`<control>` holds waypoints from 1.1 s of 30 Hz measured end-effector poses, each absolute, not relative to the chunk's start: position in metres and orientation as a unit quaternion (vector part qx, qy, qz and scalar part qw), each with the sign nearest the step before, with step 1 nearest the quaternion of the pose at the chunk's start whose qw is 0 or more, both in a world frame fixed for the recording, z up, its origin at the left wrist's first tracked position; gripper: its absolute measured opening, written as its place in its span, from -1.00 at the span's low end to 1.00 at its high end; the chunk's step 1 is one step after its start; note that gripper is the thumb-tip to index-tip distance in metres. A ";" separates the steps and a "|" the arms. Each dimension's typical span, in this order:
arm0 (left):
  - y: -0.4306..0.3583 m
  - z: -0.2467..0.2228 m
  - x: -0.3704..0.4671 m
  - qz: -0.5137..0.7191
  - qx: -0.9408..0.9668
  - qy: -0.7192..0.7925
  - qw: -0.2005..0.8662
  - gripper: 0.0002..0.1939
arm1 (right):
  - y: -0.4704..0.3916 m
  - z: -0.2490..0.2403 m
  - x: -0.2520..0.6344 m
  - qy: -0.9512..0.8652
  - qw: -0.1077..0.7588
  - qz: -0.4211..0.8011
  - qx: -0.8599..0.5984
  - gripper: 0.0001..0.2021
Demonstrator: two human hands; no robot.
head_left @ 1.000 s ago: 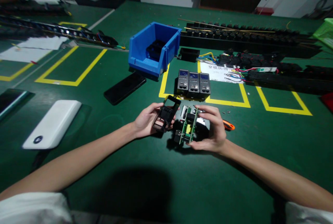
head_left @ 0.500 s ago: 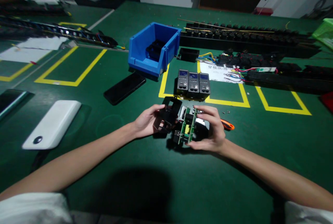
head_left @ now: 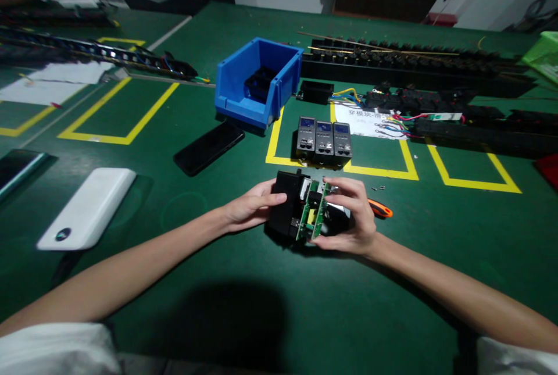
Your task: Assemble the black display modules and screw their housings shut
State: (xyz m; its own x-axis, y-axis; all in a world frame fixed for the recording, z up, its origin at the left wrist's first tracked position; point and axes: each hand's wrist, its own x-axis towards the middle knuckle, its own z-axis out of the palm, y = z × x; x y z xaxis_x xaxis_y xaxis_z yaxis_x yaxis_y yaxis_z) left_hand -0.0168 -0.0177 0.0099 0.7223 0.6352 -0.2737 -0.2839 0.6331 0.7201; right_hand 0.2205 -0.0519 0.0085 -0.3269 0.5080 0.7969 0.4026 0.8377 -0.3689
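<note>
Of the two hands, the left hand grips a black casing, thumb on top, while the right hand pinches a pair of green circuit boards by their ends, close up against the casing over the bench. Just right lies an orange tool; beyond stand three dark modules and a blue bin.

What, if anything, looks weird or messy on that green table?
Some tiny metal pieces, perhaps screws, lie loose near the right hand and orange-handled tool, not in a container. Nothing looks clearly broken.
</note>
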 end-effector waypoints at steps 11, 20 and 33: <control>-0.018 0.009 -0.015 0.271 0.345 0.266 0.858 -0.51 | -0.053 0.007 0.220 -0.829 0.488 0.055 -0.268 -0.26; -0.019 0.009 -0.016 0.259 0.364 0.261 0.856 -0.51 | -0.052 0.004 0.220 -0.839 0.475 0.057 -0.259 -0.21; -0.019 0.009 -0.013 0.272 0.371 0.262 0.849 -0.45 | -0.052 0.004 0.219 -0.847 0.457 0.059 -0.265 -0.26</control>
State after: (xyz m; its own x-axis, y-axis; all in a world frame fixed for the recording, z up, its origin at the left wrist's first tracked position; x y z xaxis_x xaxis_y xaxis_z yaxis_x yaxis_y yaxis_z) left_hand -0.0127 -0.0195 0.0089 0.7154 0.6552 -0.2427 -0.2671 0.5775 0.7715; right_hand 0.2189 -0.0516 0.0040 -0.4416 0.5021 0.7436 0.3949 0.8529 -0.3415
